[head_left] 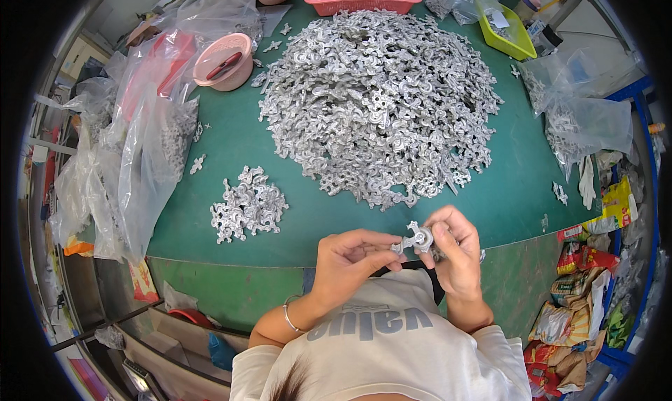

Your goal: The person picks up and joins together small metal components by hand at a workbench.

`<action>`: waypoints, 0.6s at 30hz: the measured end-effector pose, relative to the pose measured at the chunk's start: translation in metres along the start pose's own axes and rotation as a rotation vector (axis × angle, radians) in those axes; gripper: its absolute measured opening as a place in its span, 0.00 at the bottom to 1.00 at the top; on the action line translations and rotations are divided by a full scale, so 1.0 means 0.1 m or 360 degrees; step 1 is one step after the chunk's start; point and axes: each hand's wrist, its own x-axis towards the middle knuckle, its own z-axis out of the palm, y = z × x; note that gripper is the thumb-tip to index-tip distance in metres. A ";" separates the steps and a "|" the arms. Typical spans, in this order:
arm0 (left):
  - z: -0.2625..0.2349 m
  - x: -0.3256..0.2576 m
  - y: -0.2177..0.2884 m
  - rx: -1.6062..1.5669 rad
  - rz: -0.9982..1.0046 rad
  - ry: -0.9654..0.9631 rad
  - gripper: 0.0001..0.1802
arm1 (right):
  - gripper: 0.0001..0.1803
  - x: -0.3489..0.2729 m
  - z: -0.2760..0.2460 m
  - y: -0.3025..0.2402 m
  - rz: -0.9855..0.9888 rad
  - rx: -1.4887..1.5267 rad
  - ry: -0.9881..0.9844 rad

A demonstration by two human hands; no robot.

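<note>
Close to the table's near edge, my left hand (355,259) pinches one end of a silvery cast metal part (418,238) with rounded arms. My right hand (456,250) grips the other side of it, thumb bent over the fingers. More grey metal shows inside the right fingers, mostly hidden. Beyond my hands rises a large heap of similar metal parts (381,100). A smaller pile of the same parts (248,205) lies to the left of my left hand.
A pink bowl (234,75) holding a red-handled tool stands left of the heap. At the back are a red basket (360,5) and a yellow-green tray (514,40). Clear plastic bags (133,163) crowd the left; more bags (581,121) lie right. A white glove (586,182) hangs near the right edge.
</note>
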 end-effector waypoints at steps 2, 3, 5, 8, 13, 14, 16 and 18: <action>0.01 0.00 -0.01 -0.0005 -0.0026 0.0042 0.07 | 0.09 0.01 0.02 0.00 0.0020 0.0074 0.0055; 0.01 0.00 -0.01 -0.0009 -0.0052 0.0083 0.06 | 0.09 0.02 0.02 0.01 0.0032 0.0093 0.0028; -0.01 0.00 -0.03 0.0009 -0.0051 0.0089 0.06 | 0.09 0.03 -0.01 0.06 0.0042 0.0113 0.0004; -0.04 0.00 -0.08 -0.0033 -0.0081 0.0029 0.07 | 0.09 0.06 -0.08 0.17 -0.0133 0.0007 -0.0003; -0.01 0.01 -0.10 -0.0122 -0.0152 -0.0029 0.09 | 0.13 0.07 -0.05 0.16 -0.0117 -0.0124 0.0116; -0.01 0.02 -0.12 -0.0140 -0.0144 -0.0043 0.09 | 0.13 0.07 -0.04 0.15 -0.0118 -0.0123 0.0118; -0.02 0.03 -0.15 -0.0157 -0.0139 -0.0059 0.09 | 0.12 0.07 -0.03 0.14 -0.0124 -0.0144 0.0162; -0.02 0.03 -0.17 -0.0119 -0.0142 -0.0096 0.09 | 0.09 0.09 -0.08 0.19 -0.0212 -0.0151 0.0124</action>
